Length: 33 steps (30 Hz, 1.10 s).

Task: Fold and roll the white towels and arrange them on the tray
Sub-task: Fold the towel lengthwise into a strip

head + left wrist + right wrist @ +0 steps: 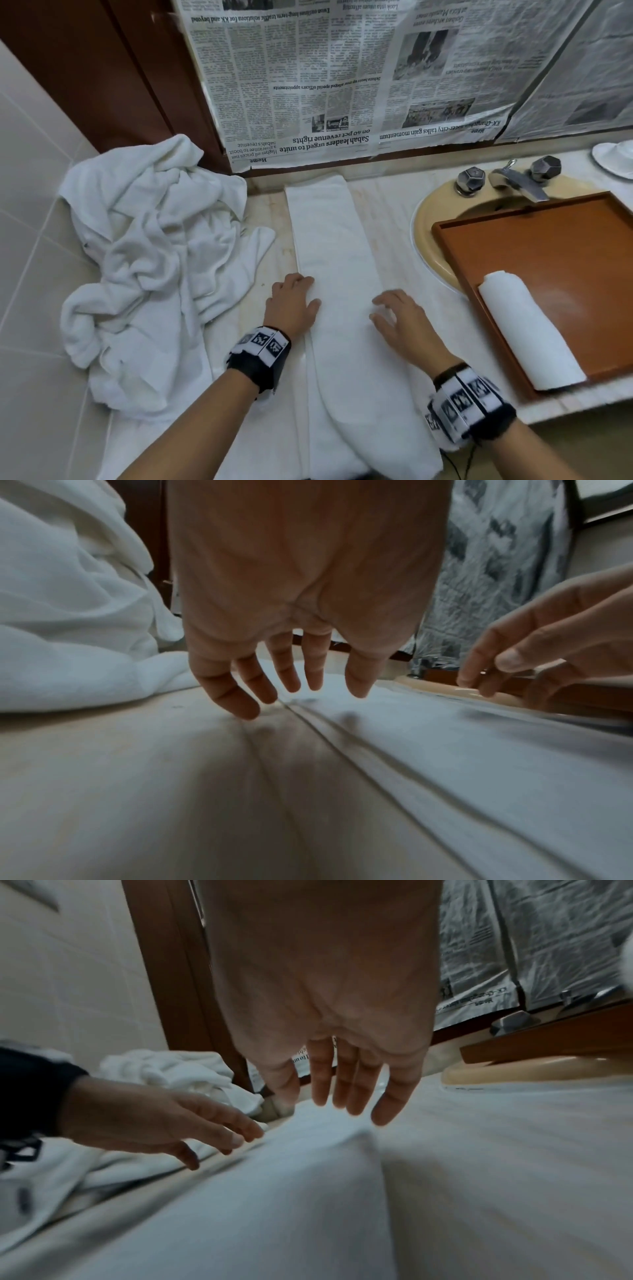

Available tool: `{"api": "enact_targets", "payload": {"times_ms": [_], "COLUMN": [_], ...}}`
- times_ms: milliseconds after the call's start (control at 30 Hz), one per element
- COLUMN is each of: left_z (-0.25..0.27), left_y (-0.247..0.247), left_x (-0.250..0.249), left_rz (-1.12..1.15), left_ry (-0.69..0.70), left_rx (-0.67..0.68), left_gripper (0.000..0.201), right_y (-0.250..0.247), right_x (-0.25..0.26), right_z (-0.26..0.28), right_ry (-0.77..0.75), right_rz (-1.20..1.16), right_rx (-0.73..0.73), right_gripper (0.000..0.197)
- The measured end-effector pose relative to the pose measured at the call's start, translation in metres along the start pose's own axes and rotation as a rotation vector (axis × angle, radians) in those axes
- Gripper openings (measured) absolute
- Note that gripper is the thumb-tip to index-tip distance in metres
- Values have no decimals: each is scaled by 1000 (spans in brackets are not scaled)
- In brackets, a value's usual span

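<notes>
A white towel folded into a long strip lies on the counter, running from the back wall toward me. My left hand rests open at its left edge, fingers spread. My right hand hovers open over its right edge, fingers straight. Neither hand grips anything. A rolled white towel lies at the near left of the brown tray, which sits over the sink. A heap of crumpled white towels lies to the left.
The beige sink with its metal tap is at the right, under the tray. Newspaper covers the wall behind. A tiled wall bounds the left. A white dish sits at the far right.
</notes>
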<state>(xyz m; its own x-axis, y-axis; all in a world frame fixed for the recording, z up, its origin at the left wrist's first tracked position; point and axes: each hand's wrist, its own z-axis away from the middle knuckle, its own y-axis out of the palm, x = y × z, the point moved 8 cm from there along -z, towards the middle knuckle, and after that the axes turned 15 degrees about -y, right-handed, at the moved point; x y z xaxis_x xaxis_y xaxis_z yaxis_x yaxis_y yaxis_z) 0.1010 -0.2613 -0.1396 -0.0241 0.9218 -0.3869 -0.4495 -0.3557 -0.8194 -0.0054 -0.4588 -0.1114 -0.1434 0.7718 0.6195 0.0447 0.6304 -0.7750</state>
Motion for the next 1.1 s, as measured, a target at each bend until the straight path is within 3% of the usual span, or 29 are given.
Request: {"api": "enact_targets", "payload": {"times_ms": [67,133,233,333,467,533,667,833,1100], "left_z": [20,41,72,94,113,119,127,130,135], "left_y": [7,13,25,41,56,58,61,65,56], "left_x": [6,14,24,29,30,30,29,41,54], "left_rz": [32,56,99,55,-119,-207,-263,16,280], "left_ry": [36,24,-49,-90,-160,-219,-281,-352,-314], "left_rx": [24,45,87,79,62,49,51,134,139], "left_gripper": [45,39,25,25,38,45,44,27,18], "right_y": [6,18,34,44,47,46,55,58,86], "right_x": [17,31,44,53,64,68,77,97,169], "right_z": [38,73,113,137,149,151,158,170,182], "right_ry": [10,11,2,10,-35,-14,9,17,-45], "right_rz": [-89,-119,-65,66,215,173,168,152,96], "right_rx": [85,247,421,538,502,460,492,462,464], "right_gripper": [26,39,55,56,35,19,24,13,13]}}
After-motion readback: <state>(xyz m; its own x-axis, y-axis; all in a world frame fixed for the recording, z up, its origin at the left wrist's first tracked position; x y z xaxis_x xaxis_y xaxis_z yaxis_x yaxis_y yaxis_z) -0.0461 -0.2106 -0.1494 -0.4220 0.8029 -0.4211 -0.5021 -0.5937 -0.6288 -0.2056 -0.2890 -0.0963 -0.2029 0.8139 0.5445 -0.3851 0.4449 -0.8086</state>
